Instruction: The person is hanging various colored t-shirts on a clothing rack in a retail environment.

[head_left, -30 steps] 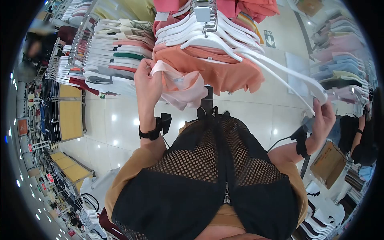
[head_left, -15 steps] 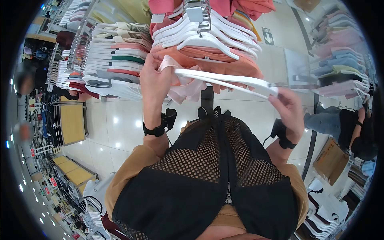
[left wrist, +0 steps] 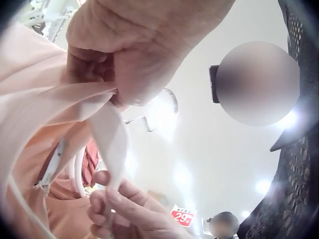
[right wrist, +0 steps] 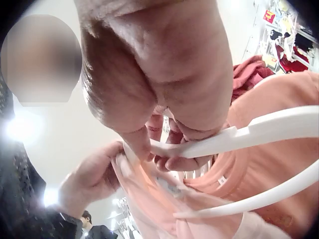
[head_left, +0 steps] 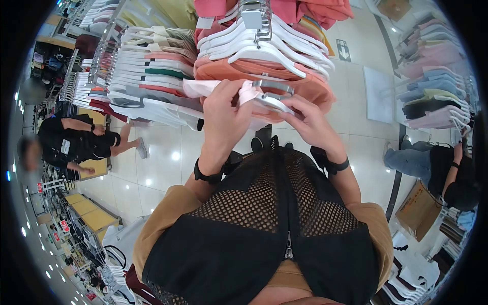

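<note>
My left hand point(head_left: 223, 119) pinches the collar of a pale pink shirt point(head_left: 198, 88), drawing the cloth taut in the left wrist view. Close beside it, my right hand point(head_left: 311, 121) grips a white hanger point(head_left: 277, 104) by one end. The right wrist view shows thumb and fingers around the hanger's arm point(right wrist: 279, 130), right at the shirt's neckline point(right wrist: 142, 191). Its lower bar point(right wrist: 264, 194) runs to the pale pink cloth, which overlaps the bar's tip. Just beyond both hands hang orange shirts point(head_left: 216, 70) on white hangers.
A metal rail point(head_left: 251, 7) bears the hangers ahead, with a row of white and grey garments point(head_left: 152, 96) to its left. One person point(head_left: 66, 142) is at the left, another point(head_left: 442, 173) at the right beside a cardboard box point(head_left: 419, 211).
My right hand has brought the hanger in from the right to the shirt's collar. My left hand has shifted right with the shirt. A person has come into view at the left.
</note>
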### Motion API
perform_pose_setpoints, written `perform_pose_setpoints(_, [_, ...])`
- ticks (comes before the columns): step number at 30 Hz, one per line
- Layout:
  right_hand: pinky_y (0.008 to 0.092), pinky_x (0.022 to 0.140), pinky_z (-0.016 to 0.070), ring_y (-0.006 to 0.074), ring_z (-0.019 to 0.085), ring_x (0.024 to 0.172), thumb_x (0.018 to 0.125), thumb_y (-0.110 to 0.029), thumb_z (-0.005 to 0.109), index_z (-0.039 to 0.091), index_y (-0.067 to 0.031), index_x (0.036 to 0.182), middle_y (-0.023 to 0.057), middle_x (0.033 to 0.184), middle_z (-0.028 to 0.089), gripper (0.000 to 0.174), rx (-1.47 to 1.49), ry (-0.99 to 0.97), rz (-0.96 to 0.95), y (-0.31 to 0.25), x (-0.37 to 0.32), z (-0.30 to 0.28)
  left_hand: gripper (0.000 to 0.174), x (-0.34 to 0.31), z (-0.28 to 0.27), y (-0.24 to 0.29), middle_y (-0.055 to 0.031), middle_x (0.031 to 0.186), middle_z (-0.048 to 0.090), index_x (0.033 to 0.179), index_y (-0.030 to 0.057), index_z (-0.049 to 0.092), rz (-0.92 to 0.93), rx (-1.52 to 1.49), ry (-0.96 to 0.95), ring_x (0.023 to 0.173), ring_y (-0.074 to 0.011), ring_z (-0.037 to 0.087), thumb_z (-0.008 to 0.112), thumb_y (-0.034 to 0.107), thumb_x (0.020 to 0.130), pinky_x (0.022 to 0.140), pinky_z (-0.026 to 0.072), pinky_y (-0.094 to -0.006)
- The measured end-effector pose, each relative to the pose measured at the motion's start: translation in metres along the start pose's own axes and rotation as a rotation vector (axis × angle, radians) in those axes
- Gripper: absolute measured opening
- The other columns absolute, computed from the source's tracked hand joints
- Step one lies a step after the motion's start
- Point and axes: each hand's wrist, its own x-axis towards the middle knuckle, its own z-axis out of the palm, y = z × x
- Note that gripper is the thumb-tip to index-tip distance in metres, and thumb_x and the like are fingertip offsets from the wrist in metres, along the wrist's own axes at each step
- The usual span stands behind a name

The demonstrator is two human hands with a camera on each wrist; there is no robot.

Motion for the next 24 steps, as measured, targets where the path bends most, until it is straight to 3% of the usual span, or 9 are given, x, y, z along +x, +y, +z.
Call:
perform_pose_setpoints(1, [0.0291,0.077,0.0498,0.0128,0.06,0.087,0.101,-0.011,0.065,0.068,-0.0021,0.123,0.0031,0.104,0.064,0.024,0.078,0.023,0.0,0.009,0.002,0.004,0.028,-0.001,0.0,0.004,-0.0136,0.093,0.064,0.114,0.0017,0.072,0.005,0.026,-0.033,0.079,-0.0257,0.066,0.068,0.007,0.087,0.067,0.0515,-0.0355])
perform_pose_setpoints(2, [0.0287,0.077,0.0496,0.0121,0.059,0.087,0.101,-0.012,0.065,0.067,-0.0016,0.123,0.0024,0.105,0.064,0.024,0.156,0.045,0.0,0.014,0.003,0.005,0.028,0.001,-0.002,0.007,-0.0136,0.093,0.064,0.114,0.0017,0.072,0.005,0.026,-0.032,0.079,-0.0257,0.066,0.068,0.007,0.087,0.067,0.0515,-0.0355])
perform_pose_setpoints(4, [0.0277,0.078,0.0492,0.0108,0.059,0.087,0.102,-0.013,0.065,0.067,-0.0012,0.125,0.0018,0.105,0.063,0.026,0.198,0.031,0.029,0.017,0.004,0.005,0.033,0.003,-0.008,0.01,-0.0142,0.1,0.064,0.118,0.0052,0.072,0.102,0.106,-0.14,0.09,-0.0285,0.065,0.072,0.011,0.085,0.08,0.0508,-0.0381])
perform_pose_setpoints(8, [0.0253,0.079,0.0487,0.0076,0.058,0.089,0.101,-0.017,0.068,0.066,-0.0011,0.127,0.0007,0.106,0.06,0.03,0.308,0.036,0.052,0.031,0.002,0.006,0.036,0.016,-0.016,0.002,-0.0148,0.106,0.064,0.119,0.0065,0.071,0.294,0.359,-0.124,0.097,-0.0305,0.064,0.076,0.016,0.085,0.09,0.046,-0.0409])
perform_pose_setpoints(10, [0.0252,0.078,0.0492,0.0073,0.059,0.089,0.101,-0.018,0.069,0.066,-0.0011,0.127,0.0004,0.106,0.06,0.031,0.33,0.035,0.028,0.039,0.003,0.007,0.031,0.023,-0.018,-0.002,-0.0119,0.102,0.065,0.111,0.0077,0.071,0.451,0.479,-0.004,0.096,-0.0294,0.064,0.079,0.023,0.086,0.093,0.0429,-0.0423])
perform_pose_setpoints(15, [0.0246,0.08,0.0505,0.0064,0.061,0.093,0.101,-0.019,0.068,0.066,-0.0004,0.127,0.0014,0.11,0.063,0.032,0.377,-0.014,0.053,0.033,0.005,0.002,0.029,0.026,-0.025,-0.021,-0.009,0.092,0.068,0.102,0.0086,0.069,0.331,0.383,-0.143,0.088,-0.029,0.066,0.081,0.027,0.084,0.081,0.0482,-0.042])
perform_pose_setpoints(19, [0.028,0.094,0.0499,0.0113,0.062,0.11,0.106,-0.024,0.06,0.065,0.0,0.131,0.0058,0.122,0.067,0.035,0.385,-0.125,0.09,0.043,0.012,-0.002,0.026,0.027,-0.028,-0.026,-0.0089,0.085,0.068,0.101,0.008,0.07,0.243,0.334,-0.181,0.078,-0.0303,0.065,0.081,0.024,0.084,0.068,0.0502,-0.0388])
perform_pose_setpoints(21, [0.0298,0.101,0.0483,0.0139,0.061,0.116,0.108,-0.028,0.056,0.064,-0.0001,0.133,0.0075,0.127,0.067,0.038,0.369,-0.131,0.074,0.056,0.014,-0.005,0.025,0.026,-0.032,-0.028,-0.0097,0.085,0.069,0.103,0.007,0.07,0.19,0.353,-0.181,0.077,-0.0289,0.066,0.08,0.023,0.086,0.068,0.0508,-0.0372])
perform_pose_setpoints(24, [0.0324,0.109,0.0432,0.0185,0.059,0.124,0.112,-0.038,0.045,0.063,0.0007,0.136,0.0086,0.132,0.066,0.049,0.259,-0.203,0.219,0.066,0.012,-0.015,0.024,0.027,-0.038,-0.027,-0.0104,0.088,0.071,0.104,0.0058,0.071,0.064,0.257,-0.132,0.076,-0.0279,0.066,0.079,0.022,0.087,0.068,0.0517,-0.0351])
